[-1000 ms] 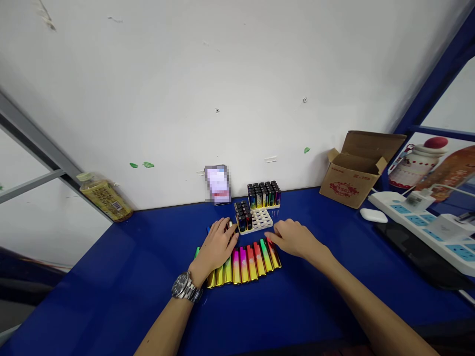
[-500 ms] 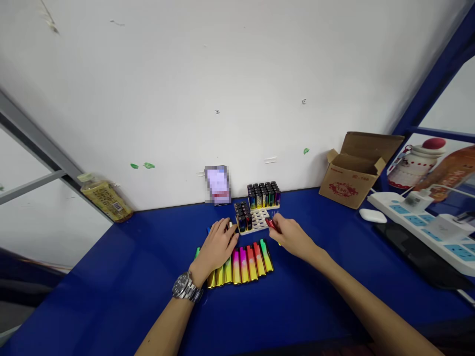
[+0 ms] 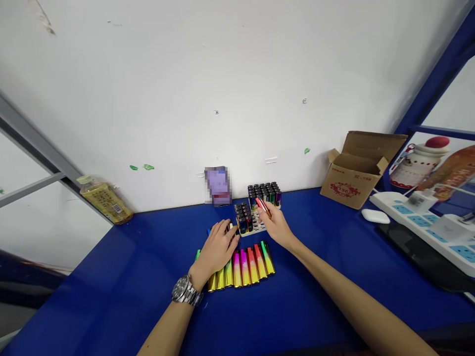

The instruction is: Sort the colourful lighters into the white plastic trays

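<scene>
Pinched in the grip of the right hand (image 3: 275, 225), a red, shiny lighter (image 3: 264, 207) tilts toward the far left above the right part of the white rack (image 3: 259, 228) on a blue counter (image 3: 129, 287). Thumb and fingers close on its sides; exactly where the fingertips press is partly hidden, and whether it touches the rack cannot be told. Left, the left hand (image 3: 218, 251) lies palm down over the left end of a row of lighters (image 3: 245, 269), fingers loosely spread, with what lies beneath the palm out of sight. Dark-topped lighters (image 3: 243, 217) stand upright in the left part of the rack, and a fuller far batch (image 3: 275, 194) stands behind, near the wall (image 3: 178, 99).

Small enough to fit within the hand, the lighter looks light and stiff, unlikely to bend or dent under a modest squeeze. Its glossy finish will probably feel slick, so a firm two-sided hold at mid-body seems best, clear of both ends. Lighters in the row, lying close side by side, would likely slide or roll if nudged; each seems easiest to take by its long edges.
</scene>
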Demonstrator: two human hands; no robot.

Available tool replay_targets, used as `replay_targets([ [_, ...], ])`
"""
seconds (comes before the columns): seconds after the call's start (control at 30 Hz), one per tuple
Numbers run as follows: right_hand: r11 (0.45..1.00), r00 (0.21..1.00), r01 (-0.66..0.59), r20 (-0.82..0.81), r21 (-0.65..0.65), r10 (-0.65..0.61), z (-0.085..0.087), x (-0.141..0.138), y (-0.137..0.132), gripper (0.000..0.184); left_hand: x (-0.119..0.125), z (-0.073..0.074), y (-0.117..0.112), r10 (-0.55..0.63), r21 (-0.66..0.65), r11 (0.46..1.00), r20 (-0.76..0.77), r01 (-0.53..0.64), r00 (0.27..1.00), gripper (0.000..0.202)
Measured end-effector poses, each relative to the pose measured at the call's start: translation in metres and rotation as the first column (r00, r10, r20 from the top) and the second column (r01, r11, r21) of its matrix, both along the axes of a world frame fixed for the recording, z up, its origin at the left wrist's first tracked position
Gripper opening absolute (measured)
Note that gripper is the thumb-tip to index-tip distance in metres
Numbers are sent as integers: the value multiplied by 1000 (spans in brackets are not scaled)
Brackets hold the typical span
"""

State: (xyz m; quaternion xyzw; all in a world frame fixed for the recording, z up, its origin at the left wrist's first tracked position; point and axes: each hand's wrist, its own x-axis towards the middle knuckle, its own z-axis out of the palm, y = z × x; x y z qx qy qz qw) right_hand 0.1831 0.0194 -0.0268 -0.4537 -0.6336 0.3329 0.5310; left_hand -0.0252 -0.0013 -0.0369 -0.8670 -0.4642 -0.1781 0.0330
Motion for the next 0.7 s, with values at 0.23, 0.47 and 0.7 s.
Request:
replay_targets([
  [0.23,956,905,-236,-396,-173,152,6,-4,-3,33,0,2,-1,9,-26,1000,-12,-9,1000,44],
  [0.47,843,881,-214,-470,-493,-51,7,-11,-5,53,0,0,-1,3,1,1000,-8,-3,1000,43],
  [0.7,852,906,-151,-415,-501,-83,9,-14,-6,53,-1,-1,0,-3,9,1000,-17,3,1000,44],
])
